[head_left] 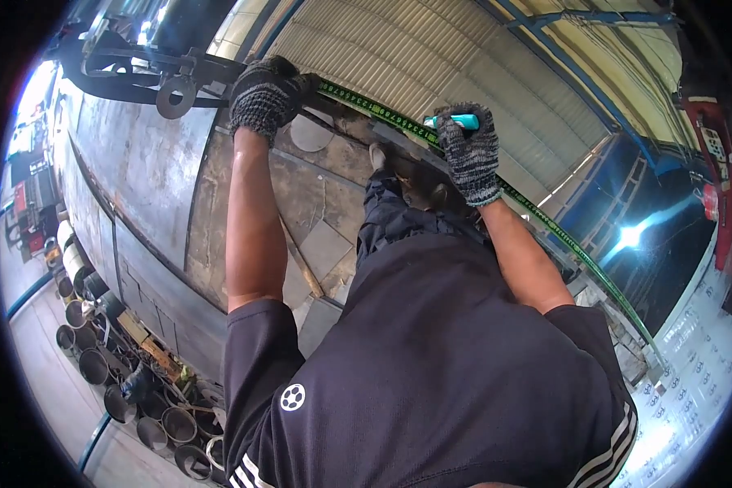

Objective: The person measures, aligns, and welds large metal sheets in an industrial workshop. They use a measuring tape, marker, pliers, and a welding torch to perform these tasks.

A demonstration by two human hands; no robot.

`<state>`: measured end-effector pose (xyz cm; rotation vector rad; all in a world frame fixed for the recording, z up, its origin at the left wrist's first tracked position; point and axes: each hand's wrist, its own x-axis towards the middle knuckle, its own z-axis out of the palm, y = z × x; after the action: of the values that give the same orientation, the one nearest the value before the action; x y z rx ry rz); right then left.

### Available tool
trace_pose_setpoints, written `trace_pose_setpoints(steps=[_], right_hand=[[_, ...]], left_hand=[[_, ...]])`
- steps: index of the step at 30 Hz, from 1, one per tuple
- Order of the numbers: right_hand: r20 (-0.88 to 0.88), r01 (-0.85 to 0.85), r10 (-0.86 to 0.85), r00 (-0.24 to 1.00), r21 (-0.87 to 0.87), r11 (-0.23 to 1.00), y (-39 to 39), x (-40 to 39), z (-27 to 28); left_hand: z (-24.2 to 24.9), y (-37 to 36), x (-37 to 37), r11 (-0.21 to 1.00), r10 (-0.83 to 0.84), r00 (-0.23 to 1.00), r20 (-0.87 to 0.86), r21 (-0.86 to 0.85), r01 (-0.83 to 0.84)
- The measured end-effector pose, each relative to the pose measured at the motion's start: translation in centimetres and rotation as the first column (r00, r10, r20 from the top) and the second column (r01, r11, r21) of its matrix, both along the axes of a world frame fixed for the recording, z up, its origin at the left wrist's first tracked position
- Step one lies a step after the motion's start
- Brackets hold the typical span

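My left hand [266, 96], in a grey and black knitted glove, is closed at the upper left, beside a metal part with a ring-shaped end [176, 98]. From its fingers runs the green blade of a tape measure [369, 106], stretched diagonally past my right hand toward the lower right. My right hand [470, 156], gloved alike, is closed around a small turquoise tool [464, 122] with a pale tip, close to the tape. Its exact kind I cannot make out. Whether the right fingers also touch the blade is hidden.
Steel plates [138, 163] lie at the left, and flat pieces [324, 248] cover the floor near my feet. Several cut pipes [93, 366] are piled at lower left. A red machine [712, 163] stands at right, near a bright light [631, 236].
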<state>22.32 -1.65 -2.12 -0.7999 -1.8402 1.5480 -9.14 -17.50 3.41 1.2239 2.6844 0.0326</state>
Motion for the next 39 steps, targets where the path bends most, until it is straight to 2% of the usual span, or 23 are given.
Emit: trace_pose_setpoints(steps=[2,5,8,12,17,21,24,26,29,30,31,32,33,34,35,36,37,38,39], right_hand=[[0.002,0.002,-0.002,1.000,0.097,0.995,0.0,-0.1,0.5],[0.030,-0.011,0.007,1.000,0.123,0.992,0.2,0.0,0.3],[0.004,-0.002,0.001,1.000,0.160,0.987,0.4,0.0,0.0],[0.045,0.018,-0.026,0.999,0.163,0.986,0.3,0.0,0.5],[0.026,0.038,-0.044,0.999,0.191,0.981,0.2,-0.1,0.0],[0.015,0.019,-0.022,1.000,0.169,0.985,0.1,-0.2,0.4],[0.005,0.013,-0.014,1.000,0.224,0.974,0.0,-0.3,0.8],[-0.003,0.081,-0.081,0.997,0.067,0.994,-0.3,-0.3,0.0],[-0.106,0.119,-0.120,0.987,-0.019,0.993,-0.8,-0.5,-1.6],[-0.125,0.126,-0.125,0.984,-0.001,0.992,-0.9,-0.5,-1.9],[0.001,0.076,-0.078,0.997,0.181,0.981,-1.1,0.1,-2.3],[0.119,0.024,-0.073,0.990,0.371,0.928,-0.4,0.3,-2.1],[0.071,0.051,-0.082,0.994,0.361,0.931,-0.2,0.0,-2.3],[0.018,0.075,-0.087,0.996,0.351,0.933,-0.1,-0.2,-2.1],[-0.035,0.071,-0.065,0.997,0.207,0.976,0.2,0.0,-0.3],[-0.083,0.043,-0.039,0.996,0.045,0.998,0.2,0.4,1.2],[-0.178,-0.026,0.017,0.984,-0.047,0.999,0.4,0.8,1.4],[-0.266,-0.107,0.066,0.962,-0.143,0.984,0.4,1.7,1.3],[-0.277,-0.092,0.052,0.959,-0.134,0.987,-0.1,2.7,1.3]], left_hand=[[1.6,0.4,1.0,0.997,0.074,0.996,0.053,0.017,-0.075],[0.6,0.0,0.3,0.998,-0.004,0.999,0.043,0.059,0.001],[0.8,0.1,0.6,0.996,0.002,1.000,0.026,0.085,-0.004],[-0.1,0.0,-0.1,0.998,-0.009,1.000,0.029,0.058,0.007],[2.2,0.9,1.2,0.996,0.087,0.994,0.069,-0.016,-0.086],[1.1,0.3,0.4,0.999,0.040,0.999,0.033,0.014,-0.041],[1.1,0.1,0.4,0.997,0.035,0.999,0.027,0.065,-0.036],[1.6,0.1,0.7,0.997,0.056,0.998,0.033,0.041,-0.058],[2.5,-0.3,1.0,0.999,0.038,0.999,0.007,-0.025,-0.038],[0.8,-1.3,0.2,0.999,-0.006,0.998,-0.060,-0.032,0.004],[-1.5,-1.9,-1.1,0.998,-0.056,0.989,-0.135,-0.026,0.053],[-1.0,-1.9,-1.3,0.999,-0.020,0.996,-0.083,-0.042,0.017],[0.7,-1.9,-0.5,0.999,0.010,0.999,-0.041,-0.045,-0.012],[2.8,-1.7,0.4,0.987,0.119,0.992,0.041,0.106,-0.122],[5.1,-0.7,0.5,0.996,0.079,0.991,0.108,0.029,-0.083],[4.1,-1.8,-0.3,0.985,-0.001,0.998,0.056,0.174,-0.009],[5.8,-0.8,-0.6,0.998,-0.043,0.995,0.095,0.040,0.039],[6.5,-0.6,-0.8,0.997,-0.064,0.995,0.077,0.052,0.060],[6.6,-0.9,-1.8,0.995,-0.033,0.971,0.238,0.103,0.009]])
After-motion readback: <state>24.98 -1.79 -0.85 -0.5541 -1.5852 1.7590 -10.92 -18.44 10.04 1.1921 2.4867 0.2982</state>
